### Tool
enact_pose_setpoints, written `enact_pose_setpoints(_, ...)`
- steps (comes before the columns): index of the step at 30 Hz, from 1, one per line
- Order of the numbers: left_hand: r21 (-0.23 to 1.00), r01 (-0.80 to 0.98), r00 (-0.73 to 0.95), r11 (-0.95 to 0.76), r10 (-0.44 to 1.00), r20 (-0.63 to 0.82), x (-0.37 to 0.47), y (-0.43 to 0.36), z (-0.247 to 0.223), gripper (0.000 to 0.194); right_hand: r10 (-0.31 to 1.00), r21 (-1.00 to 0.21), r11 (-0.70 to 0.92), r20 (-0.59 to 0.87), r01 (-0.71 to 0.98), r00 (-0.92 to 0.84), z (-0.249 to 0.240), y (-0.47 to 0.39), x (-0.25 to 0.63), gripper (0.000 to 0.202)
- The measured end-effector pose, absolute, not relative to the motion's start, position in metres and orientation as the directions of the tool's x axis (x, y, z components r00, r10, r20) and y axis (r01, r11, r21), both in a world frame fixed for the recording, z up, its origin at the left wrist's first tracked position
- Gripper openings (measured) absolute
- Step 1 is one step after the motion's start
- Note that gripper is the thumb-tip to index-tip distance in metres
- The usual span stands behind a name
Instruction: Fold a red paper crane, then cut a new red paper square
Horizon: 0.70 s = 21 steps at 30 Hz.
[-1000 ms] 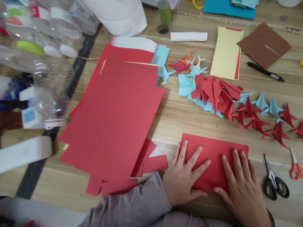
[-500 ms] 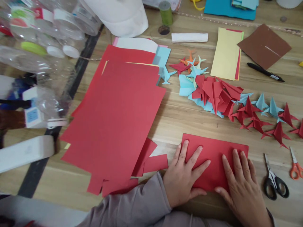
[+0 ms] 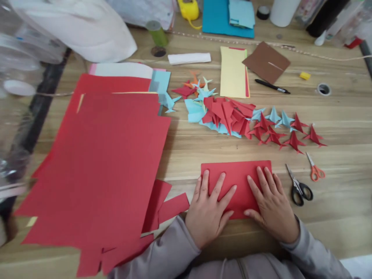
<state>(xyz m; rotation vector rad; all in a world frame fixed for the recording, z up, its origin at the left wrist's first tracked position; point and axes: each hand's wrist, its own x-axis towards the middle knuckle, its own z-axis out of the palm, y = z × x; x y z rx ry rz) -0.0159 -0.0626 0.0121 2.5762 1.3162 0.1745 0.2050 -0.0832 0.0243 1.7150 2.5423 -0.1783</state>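
Note:
A rectangle of red paper [image 3: 236, 182] lies flat on the wooden table in front of me. My left hand [image 3: 210, 207] rests on its left side with the fingers spread and the palm partly off the paper. On the right side of the same paper lies my right hand [image 3: 270, 203], fingers stretched out and pressed flat. Scissors with black handles [image 3: 298, 190] lie just right of my right hand, and smaller orange-handled scissors [image 3: 316, 170] sit beyond them. Left of my left hand are small red paper offcuts [image 3: 174, 207].
Large red sheets [image 3: 107, 155] are stacked at the left. Behind my hands are folded red paper pieces [image 3: 228, 112] and several small red and blue folded figures [image 3: 293, 141]. Farther back lie yellow paper [image 3: 233, 73], a brown square [image 3: 267, 62], a black pen [image 3: 272, 86] and a tape roll [image 3: 324, 89].
My view has swung to the right, so more of the table's right side shows and everything sits farther left. Both hands stay flat on the red paper.

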Motion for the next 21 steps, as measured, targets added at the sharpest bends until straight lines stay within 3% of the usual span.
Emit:
enact_pose_setpoints(10, 0.235, 0.772, 0.596, -0.591, 0.801, 0.053, -0.014, -0.053, 0.001, 0.063, 0.939, -0.110, 0.333, -0.049, 0.937, -0.339, 0.010, -0.074, 0.204, 0.083)
enact_pose_setpoints(16, 0.189, 0.769, 0.608, -0.611, 0.790, 0.078, -0.013, -0.044, -0.006, 0.062, 0.931, -0.079, 0.362, 0.076, 0.929, -0.356, 0.020, -0.079, 0.187, 0.069)
enact_pose_setpoints(21, 0.155, 0.763, 0.618, -0.627, 0.779, 0.106, -0.012, -0.039, -0.013, 0.062, 0.915, -0.112, 0.404, 0.028, 0.908, -0.403, 0.004, -0.094, 0.160, 0.073)
